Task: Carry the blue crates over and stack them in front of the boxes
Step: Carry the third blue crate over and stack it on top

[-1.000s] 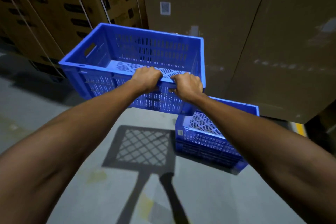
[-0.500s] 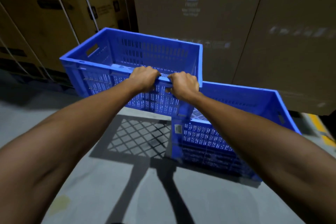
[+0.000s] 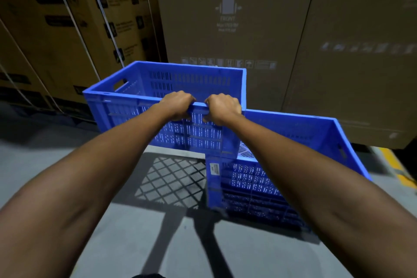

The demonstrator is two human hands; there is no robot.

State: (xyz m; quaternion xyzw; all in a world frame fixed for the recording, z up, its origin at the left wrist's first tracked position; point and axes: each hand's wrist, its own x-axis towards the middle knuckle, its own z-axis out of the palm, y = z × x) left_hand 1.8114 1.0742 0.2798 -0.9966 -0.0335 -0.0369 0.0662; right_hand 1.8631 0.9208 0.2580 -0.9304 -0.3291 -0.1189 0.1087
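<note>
I hold a blue slotted crate [image 3: 126, 108] in the air by its near rim. My left hand [image 3: 178, 105] and my right hand [image 3: 222, 107] grip that rim side by side, fingers curled over the edge. A second blue crate [image 3: 300, 128] stands on the floor at the right, in front of the big brown cardboard boxes [image 3: 228, 29]. The held crate's right near corner overlaps the floor crate's left end, a little above it. My right forearm hides part of the floor crate.
Strapped cardboard boxes [image 3: 56, 29] are stacked at the left. More tall boxes [image 3: 361, 52] fill the right. Grey concrete floor [image 3: 45, 153] shows the crate's lattice shadow [image 3: 171, 180]. A yellow floor line [image 3: 394, 165] runs at the far right.
I have come closer to the boxes with the held crate. It now sits lower and nearer the floor crate, whose whole rim has come into view.
</note>
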